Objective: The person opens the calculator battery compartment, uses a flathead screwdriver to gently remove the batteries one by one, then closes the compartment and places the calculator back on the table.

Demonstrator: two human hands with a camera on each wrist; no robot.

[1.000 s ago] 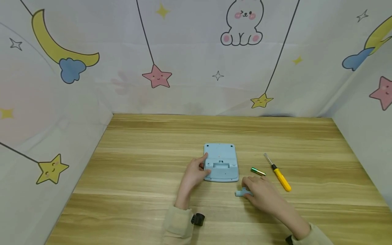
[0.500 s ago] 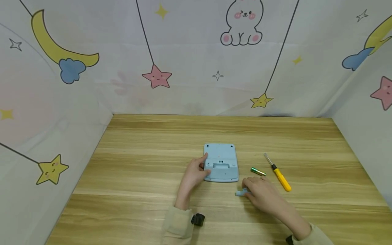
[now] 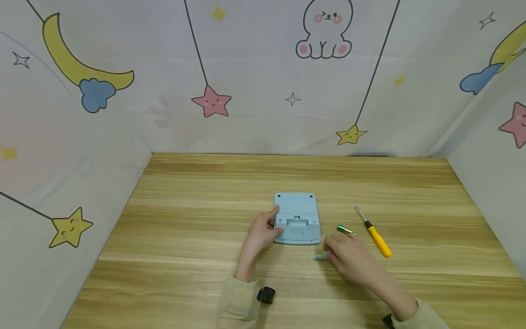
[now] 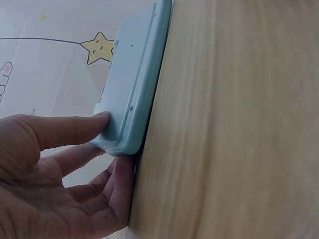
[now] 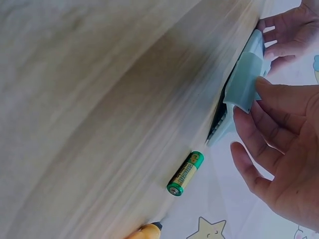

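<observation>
A light blue calculator [image 3: 296, 204] lies face down on the table, its battery compartment [image 3: 297, 223] uncovered. At its left edge my left hand [image 3: 260, 231] holds it, the thumb on the back surface and the other fingers along the side, as the left wrist view shows on the calculator [image 4: 133, 74]. To the lower right, my right hand [image 3: 354, 261] pinches a light blue battery cover [image 3: 320, 257] between thumb and fingers, just above the table. Seen from the right wrist, the cover [image 5: 244, 82] shows its smooth curved outside, overlapping the calculator behind it.
A green and gold battery [image 3: 344, 229] lies beyond the right hand, which partly hides its end. Right of it is a screwdriver [image 3: 379, 241] with a yellow handle. The wooden table [image 3: 197, 183] meets patterned cloth at the back and sides.
The battery cover has turned in my right fingers, from its broad face to a thin edge in the head view. The right hand shifted slightly; the left hand and calculator stayed put.
</observation>
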